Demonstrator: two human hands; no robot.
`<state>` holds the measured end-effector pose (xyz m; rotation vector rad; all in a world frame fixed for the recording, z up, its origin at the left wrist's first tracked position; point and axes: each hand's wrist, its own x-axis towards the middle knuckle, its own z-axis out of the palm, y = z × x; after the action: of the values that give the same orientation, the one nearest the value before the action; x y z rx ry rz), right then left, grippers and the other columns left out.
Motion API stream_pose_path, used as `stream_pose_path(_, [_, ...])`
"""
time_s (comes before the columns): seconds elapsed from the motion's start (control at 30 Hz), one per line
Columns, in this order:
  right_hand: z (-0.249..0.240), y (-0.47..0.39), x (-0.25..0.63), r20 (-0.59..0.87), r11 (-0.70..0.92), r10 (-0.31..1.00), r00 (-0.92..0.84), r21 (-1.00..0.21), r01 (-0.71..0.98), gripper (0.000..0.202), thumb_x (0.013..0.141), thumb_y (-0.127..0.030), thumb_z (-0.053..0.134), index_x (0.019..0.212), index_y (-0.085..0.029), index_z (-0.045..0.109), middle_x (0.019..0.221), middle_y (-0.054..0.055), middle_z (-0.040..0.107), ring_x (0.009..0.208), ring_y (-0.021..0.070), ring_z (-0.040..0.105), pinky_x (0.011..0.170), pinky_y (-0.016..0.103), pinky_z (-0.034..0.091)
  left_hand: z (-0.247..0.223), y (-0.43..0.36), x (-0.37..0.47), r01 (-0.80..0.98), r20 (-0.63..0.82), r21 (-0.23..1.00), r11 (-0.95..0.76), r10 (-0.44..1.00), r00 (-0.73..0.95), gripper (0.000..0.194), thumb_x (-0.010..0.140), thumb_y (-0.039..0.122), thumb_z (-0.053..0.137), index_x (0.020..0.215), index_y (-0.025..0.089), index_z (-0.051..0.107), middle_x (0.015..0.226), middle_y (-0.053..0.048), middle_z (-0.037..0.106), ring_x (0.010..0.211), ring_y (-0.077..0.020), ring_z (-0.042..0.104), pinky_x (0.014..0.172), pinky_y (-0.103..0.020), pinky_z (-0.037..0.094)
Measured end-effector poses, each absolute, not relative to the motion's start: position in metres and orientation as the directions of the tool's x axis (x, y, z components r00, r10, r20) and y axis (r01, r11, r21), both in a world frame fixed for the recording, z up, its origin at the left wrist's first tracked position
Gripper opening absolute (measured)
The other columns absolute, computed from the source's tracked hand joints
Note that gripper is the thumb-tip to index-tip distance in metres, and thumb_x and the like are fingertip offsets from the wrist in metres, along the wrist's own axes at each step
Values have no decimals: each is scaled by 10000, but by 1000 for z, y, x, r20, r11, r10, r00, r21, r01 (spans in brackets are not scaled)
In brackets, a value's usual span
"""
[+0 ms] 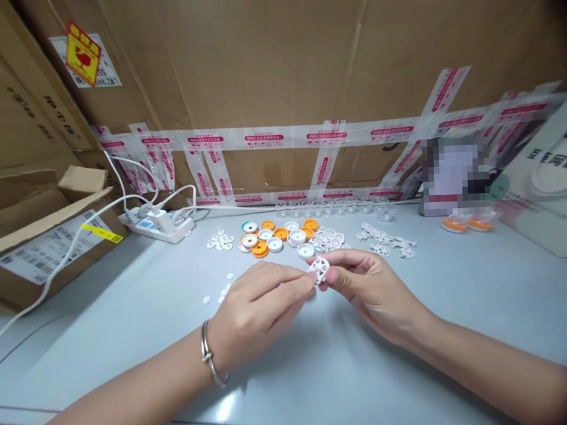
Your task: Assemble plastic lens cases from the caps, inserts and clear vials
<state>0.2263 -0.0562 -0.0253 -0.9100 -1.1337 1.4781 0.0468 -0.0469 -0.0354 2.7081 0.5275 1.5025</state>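
Step in hand, by judgement: two-handed working of a white openwork part. The part sits between the hands, above the worktop. The right hand pinches it between thumb and forefinger; the left hand closes its fingertips on the opposite edge. The next move calls for steady fingertip control. The carton label reads "LM270W", inverted; the bag bears partly legible Chinese characters.
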Motion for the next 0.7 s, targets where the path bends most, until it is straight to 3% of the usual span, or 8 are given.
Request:
stream_pose_path(0.27, [-28, -60, 223, 2, -73, 975, -221, -941, -330, 143, 601, -336, 774, 665, -220, 720, 563, -17, 618, 567, 89, 518, 622, 259, 420, -34, -49, 48, 304, 830, 136, -943, 276, 485, 266, 760, 11, 586, 999, 126, 609, 851, -59, 675, 758, -124, 612, 635, -239, 516])
stream_pose_path(0.57, [-31, -67, 217, -40, -102, 979, -202, -946, -306, 138, 702, -318, 708, 819, -246, 709, 778, -9, 626, 731, 111, 508, 750, 285, 402, -35, -47, 48, 395, 784, 83, -915, 304, 540, 140, 817, 66, 530, 918, 126, 606, 843, -58, 663, 764, -125, 605, 665, -244, 508])
stream_pose_path(0.7, [-31, -70, 213, -28, -80, 983, -182, -955, -284, 88, 735, -299, 679, 791, -232, 692, 731, -21, 587, 727, 107, 490, 802, 298, 392, -36, -48, 46, 400, 743, 63, -914, 310, 593, 137, 831, 85, 519, 936, 121, 598, 880, -62, 660, 799, -140, 591, 695, -268, 501])
